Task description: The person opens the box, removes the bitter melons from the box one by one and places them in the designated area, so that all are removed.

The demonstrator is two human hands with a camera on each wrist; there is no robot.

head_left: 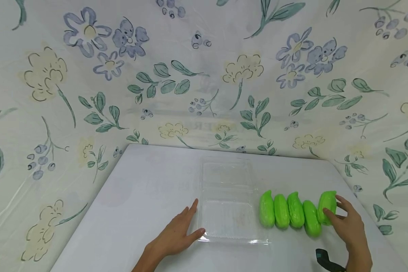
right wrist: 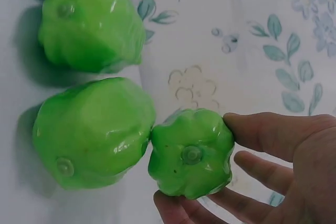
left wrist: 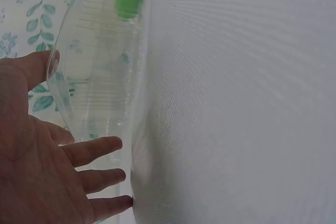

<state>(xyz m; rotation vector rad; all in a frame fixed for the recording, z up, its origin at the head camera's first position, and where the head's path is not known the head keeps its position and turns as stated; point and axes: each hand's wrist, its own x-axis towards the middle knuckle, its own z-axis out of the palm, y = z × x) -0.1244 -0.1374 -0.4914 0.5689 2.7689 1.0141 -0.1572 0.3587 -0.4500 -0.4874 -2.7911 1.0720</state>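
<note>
My right hand (head_left: 350, 224) pinches the rightmost green gourd (head_left: 326, 206) between thumb and fingers. This gourd is glossy and ribbed, with a small round nub at its end in the right wrist view. It is raised beside its neighbour (right wrist: 94, 132), their sides meeting in that view. Several similar green gourds stand side by side in a row to the left of it. At the near left corner of a clear plastic clamshell container (head_left: 227, 221), my left hand (head_left: 173, 236) has its fingers spread, the thumb at the rim. The container lies opened out flat.
A white tabletop (head_left: 139, 189) holds everything. Behind and beside it hangs a floral-patterned sheet (head_left: 204, 102). The gourd row (head_left: 281, 211) starts just right of the container's edge. A black wrist-worn device (head_left: 326, 261) sits at my right wrist.
</note>
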